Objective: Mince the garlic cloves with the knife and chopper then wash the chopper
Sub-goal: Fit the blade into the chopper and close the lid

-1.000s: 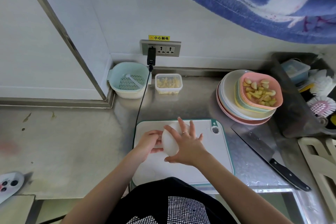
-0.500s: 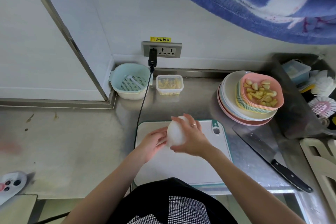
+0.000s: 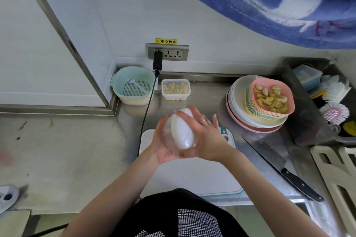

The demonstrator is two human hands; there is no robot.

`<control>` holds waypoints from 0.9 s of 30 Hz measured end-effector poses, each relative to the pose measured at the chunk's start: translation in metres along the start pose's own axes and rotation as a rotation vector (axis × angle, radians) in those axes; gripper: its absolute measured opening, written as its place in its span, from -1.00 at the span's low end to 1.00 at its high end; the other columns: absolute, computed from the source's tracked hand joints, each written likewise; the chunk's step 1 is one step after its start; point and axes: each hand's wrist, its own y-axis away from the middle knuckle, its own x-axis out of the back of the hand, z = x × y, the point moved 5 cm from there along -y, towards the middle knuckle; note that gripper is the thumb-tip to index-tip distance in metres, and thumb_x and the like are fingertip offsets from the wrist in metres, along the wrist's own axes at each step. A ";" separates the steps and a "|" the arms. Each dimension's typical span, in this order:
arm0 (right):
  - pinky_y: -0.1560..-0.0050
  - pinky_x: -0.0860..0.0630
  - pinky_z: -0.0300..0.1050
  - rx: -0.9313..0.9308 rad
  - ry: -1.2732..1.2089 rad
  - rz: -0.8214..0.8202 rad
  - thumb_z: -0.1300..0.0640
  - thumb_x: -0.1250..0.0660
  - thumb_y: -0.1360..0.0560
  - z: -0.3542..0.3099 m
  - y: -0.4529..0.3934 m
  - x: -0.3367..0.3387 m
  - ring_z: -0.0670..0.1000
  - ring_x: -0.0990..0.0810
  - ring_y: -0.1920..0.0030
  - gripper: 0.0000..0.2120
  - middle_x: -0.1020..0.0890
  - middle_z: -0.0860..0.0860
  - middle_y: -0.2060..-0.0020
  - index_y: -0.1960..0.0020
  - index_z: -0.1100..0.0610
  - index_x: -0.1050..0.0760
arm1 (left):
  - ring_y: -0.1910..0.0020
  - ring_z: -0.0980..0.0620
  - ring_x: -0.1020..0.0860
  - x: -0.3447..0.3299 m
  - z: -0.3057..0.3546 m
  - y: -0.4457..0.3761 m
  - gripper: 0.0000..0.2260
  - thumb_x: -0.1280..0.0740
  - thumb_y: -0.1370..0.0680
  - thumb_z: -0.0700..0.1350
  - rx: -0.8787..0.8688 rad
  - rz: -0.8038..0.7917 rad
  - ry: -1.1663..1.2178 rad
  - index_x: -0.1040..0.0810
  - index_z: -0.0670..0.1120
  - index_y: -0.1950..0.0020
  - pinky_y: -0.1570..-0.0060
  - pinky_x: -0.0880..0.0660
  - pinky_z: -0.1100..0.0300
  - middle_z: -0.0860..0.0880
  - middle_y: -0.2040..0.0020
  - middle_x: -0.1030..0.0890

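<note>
Lifting the chopper [image 3: 182,130] clear of the white cutting board [image 3: 192,175], both hands are now raising it higher than a second ago; the left hand [image 3: 163,144] is cupping its clear bowl, the right hand [image 3: 204,136] curling its grip over the white lid, likely twisting it; the knife [image 3: 277,161] is lying idle on the bench [image 3: 77,150]; beyond, garlic cloves [image 3: 271,98] are waiting in the pink dish [image 3: 291,105].
</note>
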 end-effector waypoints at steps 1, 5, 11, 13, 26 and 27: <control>-0.44 0.17 0.36 0.024 0.155 -0.020 -0.29 -0.46 -0.19 0.000 0.001 0.001 0.08 -0.10 -0.48 -0.02 0.01 -0.13 -0.49 -0.38 -0.45 0.13 | 0.05 -0.14 -0.65 -0.004 0.000 0.004 -0.46 -0.29 -0.30 0.26 0.022 -0.024 0.008 -0.70 -0.15 0.02 -0.06 -0.45 -0.03 -0.15 0.00 -0.67; -0.37 -0.22 0.27 0.091 0.017 -0.038 -0.24 -0.54 -0.18 -0.003 0.005 0.002 0.13 -0.09 -0.43 0.00 0.03 -0.13 -0.48 -0.44 -0.38 -0.01 | 0.12 -0.14 -0.66 -0.010 -0.002 0.013 -0.49 -0.32 -0.25 0.23 0.126 -0.062 -0.064 -0.72 -0.15 0.10 0.12 -0.55 0.01 -0.13 0.05 -0.67; -0.39 -0.14 -0.02 0.283 0.121 -0.106 -0.21 -0.54 -0.19 -0.018 0.012 0.011 0.05 -0.03 -0.39 -0.10 -0.04 -0.14 -0.43 -0.37 -0.42 -0.10 | 0.02 -0.21 -0.60 -0.004 -0.012 0.013 -0.47 -0.42 -0.33 0.17 0.348 -0.149 -0.119 -0.61 -0.17 -0.14 0.20 -0.58 -0.06 -0.17 -0.06 -0.59; -0.38 -0.16 -0.02 0.285 0.144 -0.091 -0.23 -0.52 -0.19 -0.016 0.012 0.014 0.05 -0.03 -0.40 -0.13 -0.07 -0.15 -0.43 -0.37 -0.40 -0.12 | 0.00 -0.17 -0.60 -0.004 -0.010 0.008 -0.49 -0.45 -0.28 0.16 0.323 -0.145 -0.162 -0.65 -0.14 -0.10 0.14 -0.54 -0.02 -0.14 -0.05 -0.61; -0.30 -0.22 -0.02 0.194 -0.026 0.263 -0.30 -0.42 -0.23 -0.005 0.018 0.003 0.20 -0.20 -0.36 -0.16 -0.14 0.05 -0.47 -0.40 -0.31 -0.10 | 0.13 -0.14 -0.64 -0.015 0.000 0.008 -0.49 -0.30 -0.27 0.20 0.016 0.027 -0.092 -0.60 -0.11 -0.07 0.05 -0.47 0.01 -0.15 0.09 -0.67; -0.31 -0.20 -0.03 0.187 -0.031 0.264 -0.31 -0.41 -0.23 -0.005 0.018 0.002 0.20 -0.19 -0.37 -0.16 -0.14 0.05 -0.47 -0.40 -0.31 -0.09 | 0.13 -0.14 -0.64 -0.015 0.000 0.008 -0.49 -0.31 -0.26 0.19 0.010 0.022 -0.087 -0.60 -0.12 -0.06 0.05 -0.47 0.01 -0.15 0.09 -0.66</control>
